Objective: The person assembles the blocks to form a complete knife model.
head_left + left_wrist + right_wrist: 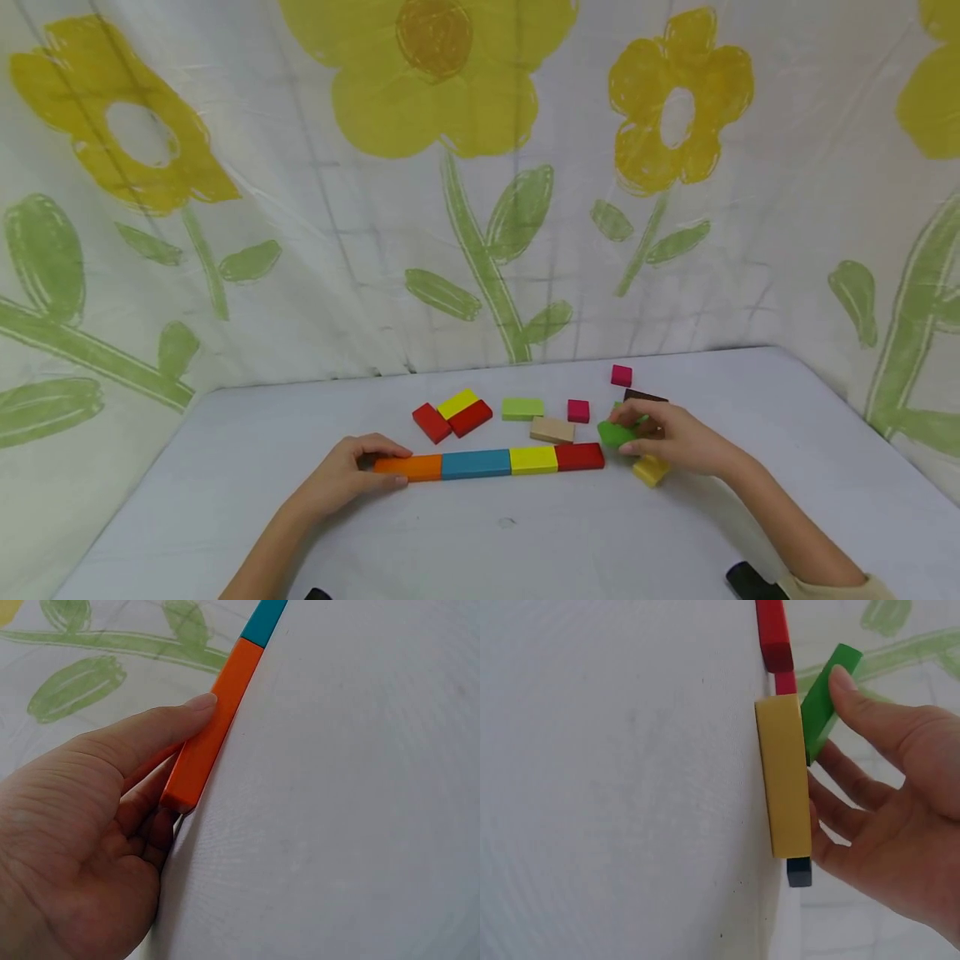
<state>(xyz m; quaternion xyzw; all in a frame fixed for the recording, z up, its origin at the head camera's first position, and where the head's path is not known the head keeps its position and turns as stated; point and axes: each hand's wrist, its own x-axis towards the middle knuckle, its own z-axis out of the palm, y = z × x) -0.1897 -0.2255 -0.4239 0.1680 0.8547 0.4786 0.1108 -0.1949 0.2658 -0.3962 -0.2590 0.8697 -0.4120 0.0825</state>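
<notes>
A row of blocks lies end to end across the table: an orange block (420, 468), a blue block (476, 463), a yellow block (533, 460) and a red block (581, 457). My left hand (347, 477) grips the orange block at the row's left end, thumb on the near side and fingers on the far side. To the right of the row, my right hand (671, 435) pinches a green block (823, 701), which is tilted in the right wrist view. Just in front of that hand lies a darker yellow block (786, 776). Part of the green block is hidden by the fingers.
Behind the row lie two red blocks (470, 417) with a yellow one (458, 404), a light green block (522, 408), a beige block (552, 430), two small pink blocks (578, 411) and a dark brown block (645, 396). A flowered curtain (360, 250) hangs behind the table.
</notes>
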